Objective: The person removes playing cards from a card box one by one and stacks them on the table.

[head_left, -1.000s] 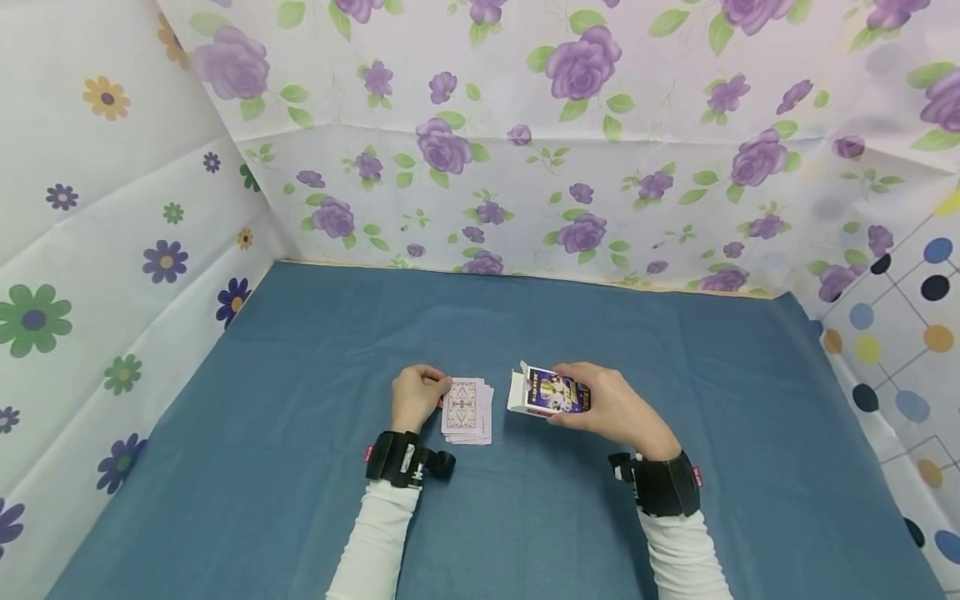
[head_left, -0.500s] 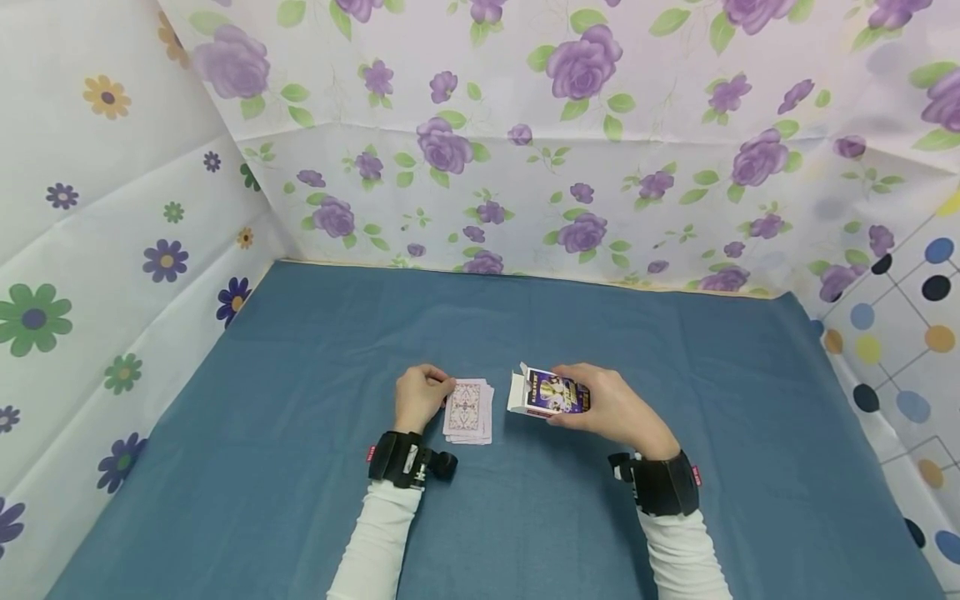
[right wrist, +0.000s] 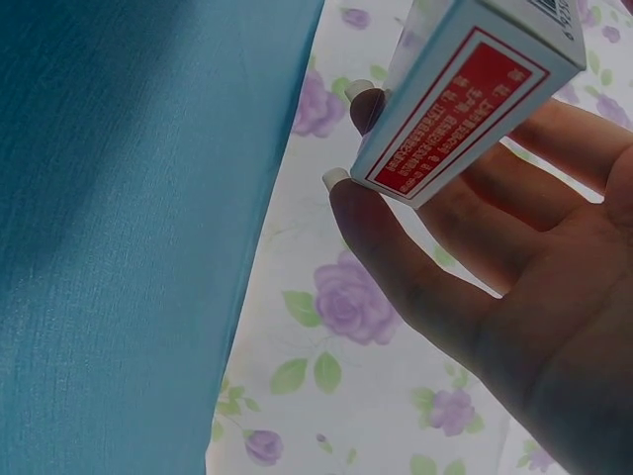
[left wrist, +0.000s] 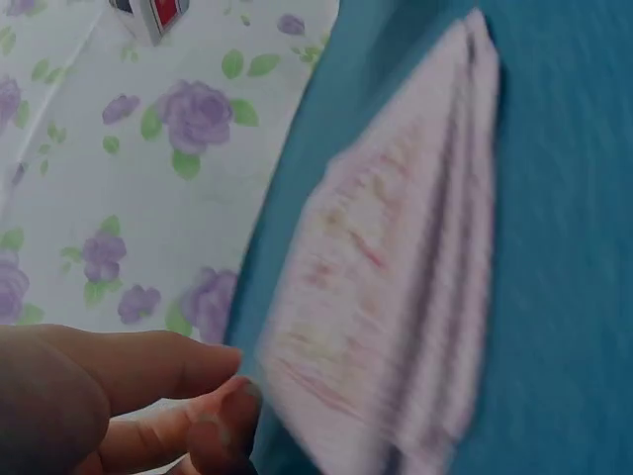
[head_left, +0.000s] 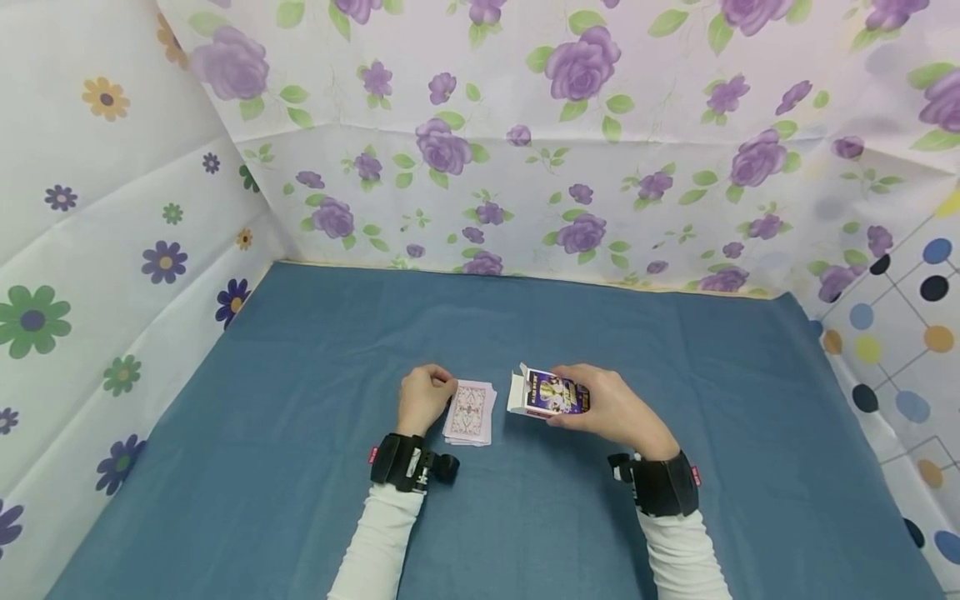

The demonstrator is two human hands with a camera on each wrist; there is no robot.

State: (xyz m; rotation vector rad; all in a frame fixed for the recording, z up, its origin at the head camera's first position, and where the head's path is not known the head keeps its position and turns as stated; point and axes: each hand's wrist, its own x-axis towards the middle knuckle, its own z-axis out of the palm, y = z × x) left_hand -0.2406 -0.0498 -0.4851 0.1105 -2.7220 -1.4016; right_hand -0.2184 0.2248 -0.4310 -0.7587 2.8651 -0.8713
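Note:
A small stack of playing cards point(head_left: 469, 412) lies face down, its patterned backs up and its edges uneven. My left hand point(head_left: 423, 402) is at the far left corner of that stack, its fingertips close together against or just beside the card edges. In the left wrist view the fingers point(left wrist: 178, 366) are next to the blurred cards point(left wrist: 366, 287), with no card seen between them. My right hand point(head_left: 611, 408) holds a purple and white card box point(head_left: 557, 392) between thumb and fingers, its flap open towards the cards. A red printed panel of the box point(right wrist: 450, 119) faces the right wrist camera.
Blue cloth point(head_left: 300, 400) covers the table. A white sheet with purple roses point(head_left: 480, 167) hangs along the back edge, and patterned sheets border the left and right. Each wrist wears a black strap point(head_left: 405, 461) with a camera.
My left hand has shifted slightly to the right. The top cards have slid right with it and turned a little clockwise. My right hand and the card box stay in place.

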